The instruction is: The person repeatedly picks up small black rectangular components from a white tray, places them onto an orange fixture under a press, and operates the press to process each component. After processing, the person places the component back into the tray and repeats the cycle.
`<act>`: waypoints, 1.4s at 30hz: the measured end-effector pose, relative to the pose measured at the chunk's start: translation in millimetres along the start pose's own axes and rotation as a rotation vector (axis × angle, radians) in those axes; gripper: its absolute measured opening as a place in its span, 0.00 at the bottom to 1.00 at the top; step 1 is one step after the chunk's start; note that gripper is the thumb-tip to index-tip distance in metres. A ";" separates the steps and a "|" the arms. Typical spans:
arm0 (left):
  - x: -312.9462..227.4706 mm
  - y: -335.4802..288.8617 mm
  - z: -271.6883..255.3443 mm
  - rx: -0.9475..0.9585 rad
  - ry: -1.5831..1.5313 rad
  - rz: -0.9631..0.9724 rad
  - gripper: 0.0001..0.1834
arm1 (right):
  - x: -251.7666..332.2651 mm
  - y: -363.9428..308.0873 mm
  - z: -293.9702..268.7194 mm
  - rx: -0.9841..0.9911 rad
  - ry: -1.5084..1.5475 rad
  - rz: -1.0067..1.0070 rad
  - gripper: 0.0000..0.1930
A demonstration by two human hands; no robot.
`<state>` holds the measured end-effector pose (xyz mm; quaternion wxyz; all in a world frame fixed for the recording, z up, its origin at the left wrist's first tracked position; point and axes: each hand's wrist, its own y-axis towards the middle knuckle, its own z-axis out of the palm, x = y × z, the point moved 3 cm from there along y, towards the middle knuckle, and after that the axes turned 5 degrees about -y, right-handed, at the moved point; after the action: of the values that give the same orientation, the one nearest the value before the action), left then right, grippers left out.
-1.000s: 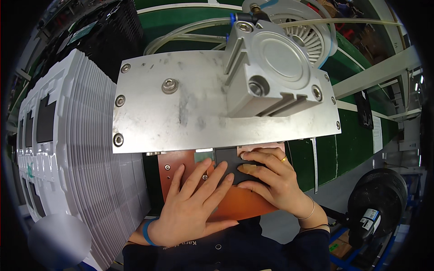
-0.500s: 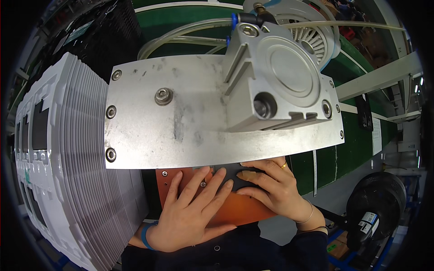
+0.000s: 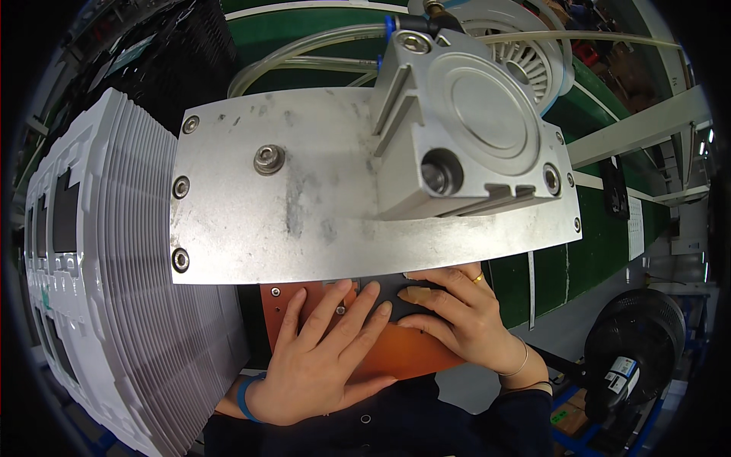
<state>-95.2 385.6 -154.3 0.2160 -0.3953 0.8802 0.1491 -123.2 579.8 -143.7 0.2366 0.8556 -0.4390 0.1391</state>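
My left hand (image 3: 308,369) lies palm down with fingers spread on an orange-brown fixture base (image 3: 415,352). Its fingertips reach the near edge of a dark grey flat piece (image 3: 394,287), close to a small screw. On that same piece rest the thumb and bent fingers of my right hand (image 3: 461,316), spread apart; one finger has a tan wrap. The foremost right fingertip is partly hidden under a silver metal plate (image 3: 327,206), which overhangs the base. A block-shaped pneumatic cylinder (image 3: 487,114) is mounted on that plate. Most of the dark piece is out of sight beneath it.
A tall stack of white plastic trays (image 3: 137,251) stands close on the left, with black crates (image 3: 160,57) behind. Clear air hoses (image 3: 304,49) run to the cylinder. Beyond lie a green work surface (image 3: 525,282) and a white fan (image 3: 525,61). A black fan (image 3: 636,343) stands at right.
The silver plate and its cylinder appear slightly larger and shifted a little left and upward in the picture. Both hands stay in nearly the same place.
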 end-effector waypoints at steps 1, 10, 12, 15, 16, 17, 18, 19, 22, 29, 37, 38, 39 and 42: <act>-0.1 -0.1 -0.3 0.000 0.001 0.001 0.40 | 0.1 0.3 -0.1 0.000 0.000 -0.002 0.17; -0.4 0.2 -0.1 -0.014 0.002 0.006 0.39 | -1.0 -2.0 2.3 0.000 0.006 0.019 0.17; -0.6 0.1 0.0 -0.017 0.003 0.010 0.38 | -1.0 -3.1 3.8 -0.004 0.003 0.022 0.17; -2.2 0.2 -1.4 -0.023 0.009 0.011 0.38 | -0.2 -3.5 5.0 -0.018 0.015 0.016 0.17; -2.7 0.1 -1.8 -0.020 0.005 0.009 0.38 | 0.1 -3.5 5.3 -0.024 0.023 0.012 0.16; -3.1 0.1 -2.7 -0.021 0.004 0.011 0.38 | 0.5 -2.7 4.7 -0.025 0.009 -0.002 0.16; -3.5 -0.5 -2.9 -0.024 -0.005 0.010 0.38 | 0.7 -1.8 4.0 -0.025 -0.005 -0.016 0.16; -3.7 -1.6 -2.4 -0.028 -0.013 0.009 0.38 | 1.0 -1.7 3.8 -0.025 -0.018 -0.030 0.16; -2.0 0.4 -1.7 -0.053 -0.026 0.034 0.37 | -0.8 2.4 0.3 0.031 -0.004 -0.036 0.15; -10.8 -4.3 -5.1 -0.222 -0.002 0.128 0.33 | -1.6 2.1 -9.4 0.067 0.269 0.051 0.16; -30.8 -30.8 -16.4 -0.632 -0.689 0.011 0.24 | 27.1 -29.3 -28.5 0.033 0.936 0.517 0.15; -35.6 -37.2 -19.0 -0.594 -0.751 0.021 0.23 | 41.9 -32.1 -31.5 0.023 0.870 0.359 0.18; -41.5 -46.3 -24.3 -0.554 -0.816 0.034 0.22 | 54.5 -33.6 -34.8 0.000 0.807 0.204 0.20; -63.5 -91.1 -83.9 -0.691 -0.458 0.064 0.22 | 81.9 -28.6 -44.2 -0.114 1.078 0.068 0.32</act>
<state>-10.2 330.7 -58.7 0.2560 -0.3734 0.7196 0.5265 -54.0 561.3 -77.8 0.4697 0.6342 -0.2896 0.5416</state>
